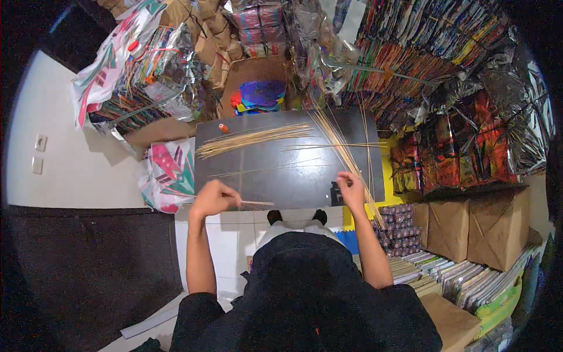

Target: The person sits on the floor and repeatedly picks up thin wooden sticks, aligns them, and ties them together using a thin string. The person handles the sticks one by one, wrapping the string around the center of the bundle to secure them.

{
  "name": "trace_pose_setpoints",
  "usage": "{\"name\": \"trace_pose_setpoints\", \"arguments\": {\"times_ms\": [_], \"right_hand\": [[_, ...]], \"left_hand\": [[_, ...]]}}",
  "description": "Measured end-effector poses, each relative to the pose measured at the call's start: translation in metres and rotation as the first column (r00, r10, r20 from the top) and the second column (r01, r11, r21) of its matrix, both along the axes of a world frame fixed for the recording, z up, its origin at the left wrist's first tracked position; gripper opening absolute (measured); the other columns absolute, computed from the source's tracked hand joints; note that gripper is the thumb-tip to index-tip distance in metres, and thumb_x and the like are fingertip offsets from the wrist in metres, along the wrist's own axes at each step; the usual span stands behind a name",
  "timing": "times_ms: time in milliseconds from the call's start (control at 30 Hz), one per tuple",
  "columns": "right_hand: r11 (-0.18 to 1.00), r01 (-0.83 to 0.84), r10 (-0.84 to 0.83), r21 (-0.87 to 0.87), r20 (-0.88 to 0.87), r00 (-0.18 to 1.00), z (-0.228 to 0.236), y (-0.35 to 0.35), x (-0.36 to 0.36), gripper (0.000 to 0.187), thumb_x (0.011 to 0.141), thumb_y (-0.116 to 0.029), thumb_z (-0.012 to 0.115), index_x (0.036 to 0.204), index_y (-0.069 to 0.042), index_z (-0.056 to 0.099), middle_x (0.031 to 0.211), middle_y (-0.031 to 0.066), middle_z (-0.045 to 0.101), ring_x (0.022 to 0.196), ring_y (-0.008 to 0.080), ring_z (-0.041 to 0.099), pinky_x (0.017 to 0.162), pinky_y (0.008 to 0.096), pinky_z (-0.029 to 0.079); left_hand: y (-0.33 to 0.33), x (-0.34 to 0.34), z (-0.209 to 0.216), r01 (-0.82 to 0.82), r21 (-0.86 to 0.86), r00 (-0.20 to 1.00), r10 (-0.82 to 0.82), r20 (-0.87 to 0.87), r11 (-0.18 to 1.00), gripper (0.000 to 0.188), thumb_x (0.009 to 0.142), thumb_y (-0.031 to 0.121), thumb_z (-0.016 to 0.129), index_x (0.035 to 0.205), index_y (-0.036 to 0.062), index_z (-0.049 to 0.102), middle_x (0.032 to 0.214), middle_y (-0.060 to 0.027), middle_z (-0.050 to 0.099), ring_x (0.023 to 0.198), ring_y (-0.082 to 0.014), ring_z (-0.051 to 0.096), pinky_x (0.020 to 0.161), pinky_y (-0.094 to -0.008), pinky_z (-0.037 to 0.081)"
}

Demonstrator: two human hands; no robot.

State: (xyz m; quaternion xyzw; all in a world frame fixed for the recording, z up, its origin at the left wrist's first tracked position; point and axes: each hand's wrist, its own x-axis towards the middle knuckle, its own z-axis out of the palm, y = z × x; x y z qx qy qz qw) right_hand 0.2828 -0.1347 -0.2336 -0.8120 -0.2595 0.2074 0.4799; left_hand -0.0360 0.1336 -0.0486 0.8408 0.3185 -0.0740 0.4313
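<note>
A dark low table (258, 170) stands before me. My left hand (218, 197) is closed in a pinch at its near left edge, and a thin pale stick (258, 203) juts out to the right from the fingertips. My right hand (352, 190) is above the near right part of the table with curled fingers; whatever they hold, if anything, is hidden. Close beside it lies a small black object (336, 195). A bundle of thin bamboo sticks (337, 141) runs slantwise past the right hand. Another bundle of bamboo sticks (252, 139) lies across the far left.
A small orange-and-white spool-like item (223, 127) sits near the far left edge. Loose sticks (270, 168) cross the table. Behind it stands an open cardboard box (252, 73) with coloured pieces. Stacked wrapped packs (410, 64) crowd the far right; brown parcels (495, 226) stand at the right.
</note>
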Motion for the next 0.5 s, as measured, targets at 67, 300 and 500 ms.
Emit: {"name": "trace_pose_setpoints", "arguments": {"times_ms": [67,300,500], "right_hand": [[1.0,0.024,-0.024,-0.004,-0.027,0.999,-0.019,-0.003,-0.007,0.018,0.088,-0.015,0.07,0.101,-0.003,0.074,0.079,0.004,0.071,0.073,0.0118,0.066,0.069,0.0279,0.052],[0.978,0.114,-0.09,-0.177,0.133,0.987,-0.027,0.03,-0.001,0.02,0.086,-0.02,0.071,0.096,-0.002,0.075,0.082,0.0142,0.073,0.076,0.0251,0.07,0.071,0.0351,0.054],[0.958,0.06,0.02,-0.28,0.272,0.962,-0.007,0.064,0.016,0.022,0.083,-0.025,0.071,0.091,-0.005,0.076,0.084,0.0153,0.073,0.08,0.0334,0.07,0.072,0.0428,0.055]], "left_hand": [[0.007,-0.008,0.0,-0.124,0.052,0.992,0.124,-0.001,0.991,0.009,0.077,0.007,0.075,0.084,0.0033,0.078,0.069,-0.0105,0.072,0.063,-0.0115,0.063,0.062,-0.0294,0.05],[0.015,-0.022,-0.008,-0.399,-0.006,0.894,0.39,0.22,0.917,0.013,0.086,0.01,0.073,0.087,-0.0035,0.073,0.069,0.0023,0.063,0.064,-0.0046,0.052,0.057,-0.0252,0.042],[0.014,-0.021,-0.004,-0.621,-0.22,0.686,0.657,0.313,0.752,0.013,0.088,0.011,0.074,0.091,-0.0022,0.075,0.072,0.0037,0.062,0.064,-0.005,0.051,0.058,-0.0226,0.039]]}}
